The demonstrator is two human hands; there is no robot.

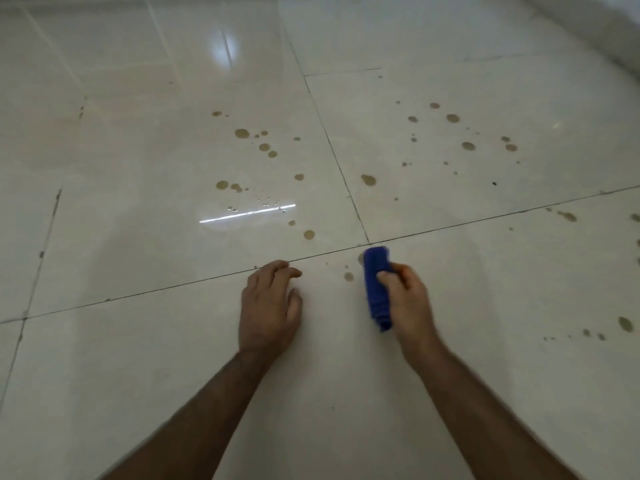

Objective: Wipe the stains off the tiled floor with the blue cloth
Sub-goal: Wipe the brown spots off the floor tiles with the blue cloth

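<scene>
My right hand [407, 299] grips a folded blue cloth [375, 285] low over the glossy cream tiled floor [138, 375]. The cloth's far end sits just below a grout line, beside a small brown stain [348, 276]. My left hand [272, 303] rests on the floor with loosely bent fingers and holds nothing. Brown stain drops are scattered ahead: one cluster in the middle [265, 147], another on the right tile [468, 145], more at the far right [625, 323].
Dark grout lines [450, 225] cross the floor. A bright light reflection [247, 213] lies on the middle tile among small clear droplets. A white wall base [609, 32] runs along the top right.
</scene>
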